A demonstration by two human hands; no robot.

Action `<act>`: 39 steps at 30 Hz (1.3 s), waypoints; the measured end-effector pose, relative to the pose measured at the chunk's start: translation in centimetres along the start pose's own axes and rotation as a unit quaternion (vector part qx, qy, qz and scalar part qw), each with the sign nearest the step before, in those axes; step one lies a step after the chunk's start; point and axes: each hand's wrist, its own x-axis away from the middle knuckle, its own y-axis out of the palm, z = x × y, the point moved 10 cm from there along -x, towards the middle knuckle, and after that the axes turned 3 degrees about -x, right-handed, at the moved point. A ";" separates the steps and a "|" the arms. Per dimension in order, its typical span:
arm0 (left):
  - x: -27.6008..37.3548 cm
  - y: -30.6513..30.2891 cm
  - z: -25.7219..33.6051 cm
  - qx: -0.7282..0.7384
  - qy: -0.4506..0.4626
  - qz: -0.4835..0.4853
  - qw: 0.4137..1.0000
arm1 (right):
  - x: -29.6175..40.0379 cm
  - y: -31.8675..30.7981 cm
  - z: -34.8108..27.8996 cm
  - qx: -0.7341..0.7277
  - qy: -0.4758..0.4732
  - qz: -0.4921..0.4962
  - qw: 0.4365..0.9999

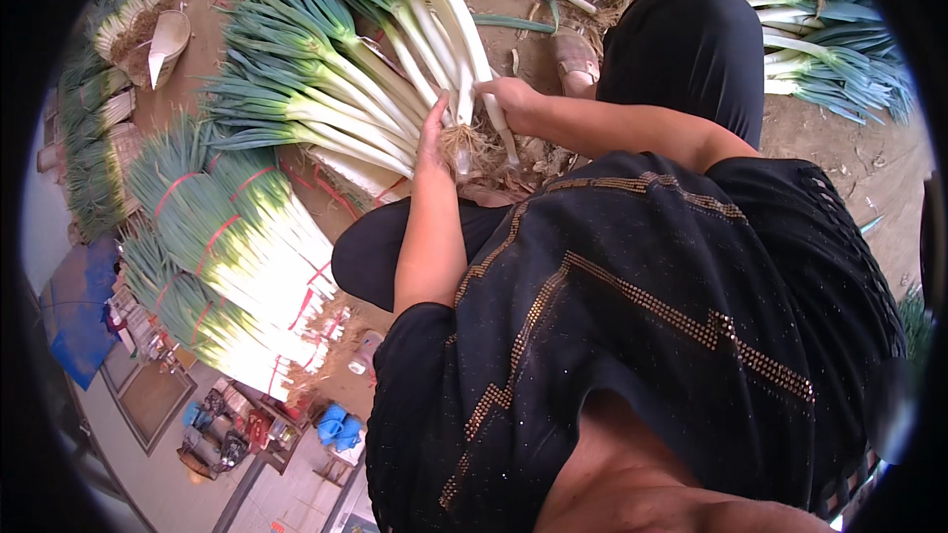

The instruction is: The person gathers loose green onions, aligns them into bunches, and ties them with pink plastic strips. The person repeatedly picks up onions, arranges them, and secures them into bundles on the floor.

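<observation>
My right hand (511, 98) grips the white shank of a long green onion (485, 59), whose lower end points down toward the ground. Close by on the left, my left hand (435, 135) is upright against other white shanks, beside a clump of roots (463, 139). Whether its fingers close around a stalk is hidden. A fanned heap of loose green onions (333, 81) lies to the left of my hands, with leaves pointing up and left. Beneath its lower edge, part of a pale slab (355, 170) shows.
Bundles of green onions (222, 237) tied with red bands lie at left. More onions (829, 52) lie at upper right, beyond my bent knee (689, 52). Red ties (326, 189) litter the soil. A blue sheet (81, 311) and a cluttered small table (281, 444) stand farther off.
</observation>
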 end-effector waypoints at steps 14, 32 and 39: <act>-2.6 -3.8 -1.0 -0.013 0.016 0.020 1.000 | 2.8 -0.5 -1.2 0.252 -0.077 0.072 0.962; 14.7 4.1 5.2 -0.487 0.543 0.339 0.594 | 0.0 6.9 3.0 -0.096 0.096 -0.107 0.985; 12.2 3.9 6.3 -0.568 0.550 0.303 0.532 | 2.8 6.7 3.2 -0.037 0.101 -0.141 0.984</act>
